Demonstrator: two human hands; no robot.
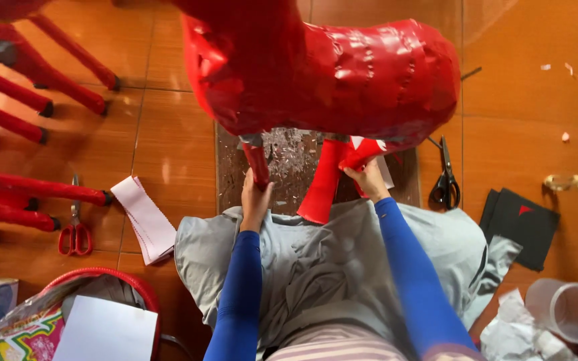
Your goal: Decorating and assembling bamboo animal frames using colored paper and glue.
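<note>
While the left hand point(255, 197) holds one thin leg point(257, 164), the right hand point(368, 179) presses red paper point(362, 150) on the mostly red animal point(329, 67); one leg looks unfinished

Orange tiled floor point(168, 154) — red-handled scissors point(75, 230), black scissors point(445, 184), paper stack point(145, 217).

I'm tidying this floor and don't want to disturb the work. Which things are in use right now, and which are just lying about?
In use:
left hand gripping one leg of the red animal figure
right hand pressing red paper at the next leg

Lying about:
black scissors
red-handled scissors
white paper stack
clear cup
black sheets
</note>
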